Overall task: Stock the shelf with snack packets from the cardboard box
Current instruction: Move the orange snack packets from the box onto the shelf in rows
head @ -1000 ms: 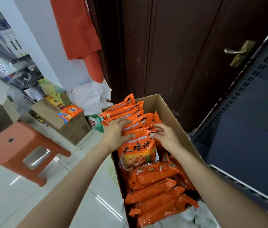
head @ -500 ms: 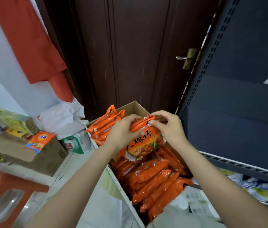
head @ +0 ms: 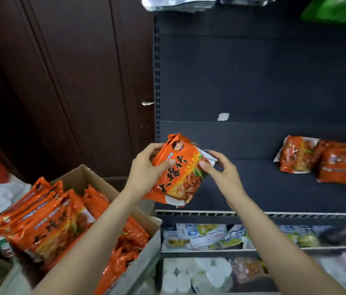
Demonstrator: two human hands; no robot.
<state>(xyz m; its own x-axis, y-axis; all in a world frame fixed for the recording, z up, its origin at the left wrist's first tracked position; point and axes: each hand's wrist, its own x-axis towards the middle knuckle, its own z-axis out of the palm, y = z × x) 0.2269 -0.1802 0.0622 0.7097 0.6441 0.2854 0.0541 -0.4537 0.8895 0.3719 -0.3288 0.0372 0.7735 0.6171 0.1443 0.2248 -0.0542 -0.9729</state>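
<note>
At centre frame, just above the front lip of the dark grey metal shelf, a person holds up one glossy orange plastic snack packet printed with black characters and a food photo. Packet tilted, top edge toward 11 o'clock, bottom corner toward 6 o'clock, hanging in air over the shelf's left end, not resting on the board.

Left hand: fingers curled round the packet's left edge, thumb across the printed face. Firm grasp on the packet.

Right hand: at 3 o'clock of the packet, thumb and fingertips pinching its right edge near the white crimped seal; other fingers loosely bent.

At 8 o'clock, low and left: open brown cardboard box, flaps up, packed with more orange packets standing on edge in rows. Left forearm crosses over the box's right side.

At 3 o'clock on the same shelf board, well apart from the held packet: small cluster of matching orange packets, leaning against each other near the back panel. Slightly blurred.

Small white label stuck on the shelf's back panel at 1 o'clock of the hands.

Below the shelf lip, at 5 o'clock: lower tier with pale white-and-yellow-green packets; print too blurred to read.

At 10 o'clock: dark brown wooden door, its silver lever handle just beside the shelf's perforated upright.
</note>
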